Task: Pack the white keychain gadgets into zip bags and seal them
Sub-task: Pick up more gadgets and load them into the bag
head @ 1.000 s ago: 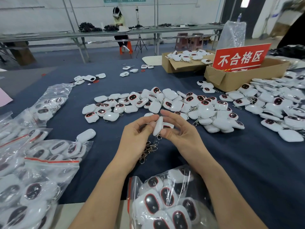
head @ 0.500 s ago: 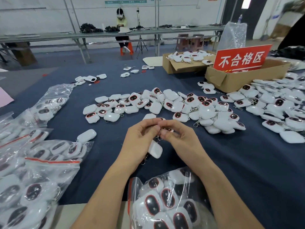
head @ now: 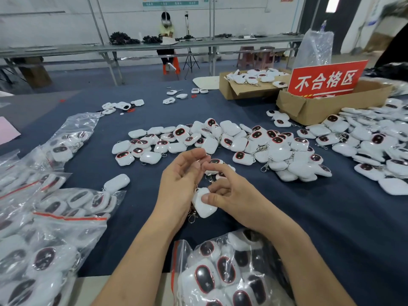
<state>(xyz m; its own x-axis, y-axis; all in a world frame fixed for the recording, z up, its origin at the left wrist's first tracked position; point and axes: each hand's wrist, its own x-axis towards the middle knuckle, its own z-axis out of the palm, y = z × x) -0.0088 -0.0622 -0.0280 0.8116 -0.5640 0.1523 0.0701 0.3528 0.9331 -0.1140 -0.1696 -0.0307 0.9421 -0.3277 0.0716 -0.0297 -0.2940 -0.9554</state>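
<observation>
White moulded plastic, smooth and glossy, is what the gadget [head: 204, 205] looks to be made of: a small rounded shell, probably light and rigid, likely slick under dry fingertips, with a loose metal chain and clasp [head: 191, 216] that will swing and snag. It is held just above the desk [head: 331, 228], between the two hands and in front of the nearest bag. The right grip [head: 229, 195] is pinching it, thumb flat on the pale back and fingers behind. The left grip [head: 180, 184] is curled beside it with the chain running up into the palm, so it seems to be grasping the chain, though the contact itself is hidden. Holding it by the shell's broad faces looks safest, with the chain gathered in so it goes in as one bundle. The dark screen side may scratch, so dropping it against the metal clasps is a risk. The near zip bag [head: 176, 255] is crowded with gadgets, screens up; whether its red strip is closed cannot be told. On the left, filled bags [head: 88, 230] lie heaped, red strips across them. Two cardboard boxes stand further off: one [head: 240, 92] holds more gadgets, while the other [head: 309, 111] carries a red sign [head: 326, 80], its contents hidden. Loose gadgets [head: 220, 142] are spread across the desk beyond the hands.
</observation>
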